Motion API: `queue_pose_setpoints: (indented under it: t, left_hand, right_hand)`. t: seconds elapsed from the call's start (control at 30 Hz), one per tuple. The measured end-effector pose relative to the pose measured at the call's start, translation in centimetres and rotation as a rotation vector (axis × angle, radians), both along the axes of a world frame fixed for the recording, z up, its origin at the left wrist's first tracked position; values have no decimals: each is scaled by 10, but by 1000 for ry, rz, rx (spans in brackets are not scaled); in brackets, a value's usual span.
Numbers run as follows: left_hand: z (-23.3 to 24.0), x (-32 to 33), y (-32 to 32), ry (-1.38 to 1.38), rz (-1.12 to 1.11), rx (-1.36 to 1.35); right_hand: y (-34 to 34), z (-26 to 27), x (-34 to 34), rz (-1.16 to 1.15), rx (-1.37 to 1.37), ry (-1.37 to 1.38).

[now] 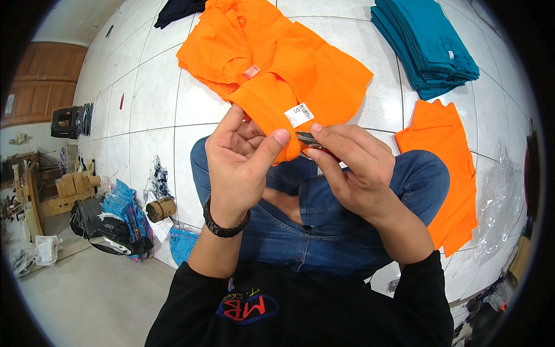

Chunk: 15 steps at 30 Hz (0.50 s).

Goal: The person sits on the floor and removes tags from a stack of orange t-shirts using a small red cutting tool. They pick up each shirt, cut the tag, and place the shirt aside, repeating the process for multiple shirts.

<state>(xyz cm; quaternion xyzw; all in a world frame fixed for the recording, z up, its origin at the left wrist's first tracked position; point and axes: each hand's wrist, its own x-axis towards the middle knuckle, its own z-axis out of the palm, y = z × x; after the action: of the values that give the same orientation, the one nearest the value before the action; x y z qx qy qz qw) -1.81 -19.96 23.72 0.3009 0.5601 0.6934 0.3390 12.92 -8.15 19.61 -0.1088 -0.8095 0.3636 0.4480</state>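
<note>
My left hand (243, 165) pinches the neckband (266, 106) of an orange T-shirt, thumb on top and fingers underneath. A white size label (299, 114) with printing lies against the band just ahead of my thumb. In my right hand (362, 167) is a small cutting tool (307, 139), seemingly thread snips, with dark metal blades and some red on it. Its blades touch or nearly touch the band's edge below the label; my fingers partly hide the tool. More orange T-shirts (334, 73) lie heaped on the floor beyond, one showing a red-and-white neck label (251, 72).
Folded teal garments (429, 43) form a stack at the far right. Nearer lies a folded orange garment (446, 173) beside clear plastic wrapping (498, 212). A brown roll (161, 210), blue packages (123, 201) and a black bag (102, 221) sit at left. A thin red object (122, 101) rests on the tiles.
</note>
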Motion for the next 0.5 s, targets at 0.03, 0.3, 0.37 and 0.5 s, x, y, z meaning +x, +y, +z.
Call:
queue_pose_setpoints:
  t: [0.03, 0.3, 0.37, 0.5]
  left_hand:
    - [0, 0, 0, -3, 2, 6]
    - [-2, 3, -1, 44, 25, -8]
    - [-4, 5, -1, 44, 42, -3]
    - [-7, 9, 0, 13, 82, 18]
  right_hand:
    - [0, 0, 0, 0, 0, 3]
    - [-1, -2, -1, -6, 29, 20]
    - [-2, -3, -1, -15, 36, 31]
    - [-4, -5, -2, -46, 73, 54]
